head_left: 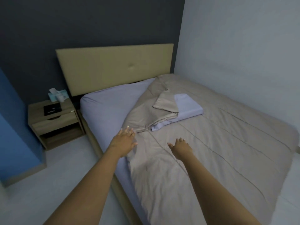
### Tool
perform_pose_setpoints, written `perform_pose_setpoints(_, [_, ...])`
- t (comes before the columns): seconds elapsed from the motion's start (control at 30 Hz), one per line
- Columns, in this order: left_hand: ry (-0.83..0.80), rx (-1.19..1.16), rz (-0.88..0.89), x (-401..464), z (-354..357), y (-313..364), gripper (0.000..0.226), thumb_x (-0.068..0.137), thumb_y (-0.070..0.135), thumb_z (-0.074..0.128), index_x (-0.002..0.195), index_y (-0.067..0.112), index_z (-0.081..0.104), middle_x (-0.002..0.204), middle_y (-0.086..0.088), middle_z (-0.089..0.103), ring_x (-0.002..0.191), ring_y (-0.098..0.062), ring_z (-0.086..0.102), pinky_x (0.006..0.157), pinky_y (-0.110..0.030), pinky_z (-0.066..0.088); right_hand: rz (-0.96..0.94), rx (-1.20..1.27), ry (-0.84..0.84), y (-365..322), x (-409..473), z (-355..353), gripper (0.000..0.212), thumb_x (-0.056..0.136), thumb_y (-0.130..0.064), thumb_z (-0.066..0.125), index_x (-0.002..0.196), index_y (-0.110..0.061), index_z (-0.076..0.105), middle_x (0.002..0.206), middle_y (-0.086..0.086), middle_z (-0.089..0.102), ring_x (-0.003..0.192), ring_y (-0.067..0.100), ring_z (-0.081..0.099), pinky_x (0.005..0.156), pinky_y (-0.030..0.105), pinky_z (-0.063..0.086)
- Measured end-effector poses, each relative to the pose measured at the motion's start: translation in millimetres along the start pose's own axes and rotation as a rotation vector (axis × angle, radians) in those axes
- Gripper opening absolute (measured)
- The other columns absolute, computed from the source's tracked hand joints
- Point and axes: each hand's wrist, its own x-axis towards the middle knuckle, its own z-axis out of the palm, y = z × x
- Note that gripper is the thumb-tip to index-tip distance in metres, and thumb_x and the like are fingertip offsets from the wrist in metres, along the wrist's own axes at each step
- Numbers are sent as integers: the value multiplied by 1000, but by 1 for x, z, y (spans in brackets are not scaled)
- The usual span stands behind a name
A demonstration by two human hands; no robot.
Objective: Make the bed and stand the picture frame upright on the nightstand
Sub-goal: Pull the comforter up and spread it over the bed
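While both arms are stretched out over the near side of the bed (pixel 100 101), the left hand (pixel 124 143) is laid with straight fingers at the quilt's (pixel 203 159) bunched near edge, its grip wide and holding nothing. The right hand (pixel 180 147) is spread flat on the quilt just beside it, grip likewise wide and empty. Beyond the hands, the quilt is seen folded back in a crumpled heap, with the lilac sheet bared toward the headboard (pixel 113 69). A lilac pillow (pixel 189 106) is partly covered by that fold. Farthest, left of the bed, the picture frame (pixel 52 109) is seen lying flat on the nightstand (pixel 53 124), a tissue box (pixel 56 95) behind it.
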Motion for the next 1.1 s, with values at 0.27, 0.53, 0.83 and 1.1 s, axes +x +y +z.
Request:
perform_pose_setpoints(0.27, [2, 43, 141, 117, 13, -140, 66, 102, 48, 23, 154, 9, 9, 162, -5, 2, 150, -22, -4, 120, -39, 2, 144, 87, 31, -115, 107, 8, 76, 99, -55, 21, 151, -1, 13, 159, 14, 13, 147, 29, 12, 118, 38, 15])
perform_pose_setpoints(0.53, [4, 85, 341, 250, 9, -239, 66, 102, 48, 22, 154, 9, 8, 162, -6, 4, 150, -22, -3, 120, -38, 2, 356, 194, 74, -192, 185, 13, 74, 98, -55, 23, 148, -1, 22, 156, 15, 22, 145, 30, 18, 116, 38, 19])
perform_pose_setpoints(0.83, [2, 79, 568, 407, 14, -260, 66, 102, 46, 25, 154, 8, 9, 162, -6, 5, 150, -22, -3, 120, -39, 0, 550, 244, 86, -210, 299, -5, 73, 98, -55, 26, 147, 0, 25, 154, 18, 25, 143, 32, 23, 115, 42, 24])
perform_pose_setpoints(1.1, [-23, 97, 706, 539, 25, -296, 66, 102, 46, 25, 154, 7, 8, 162, -7, 3, 149, -24, -4, 121, -39, 1, 660, 300, 119, -256, 405, -19, 74, 97, -56, 27, 148, -1, 23, 154, 17, 26, 143, 32, 23, 114, 41, 23])
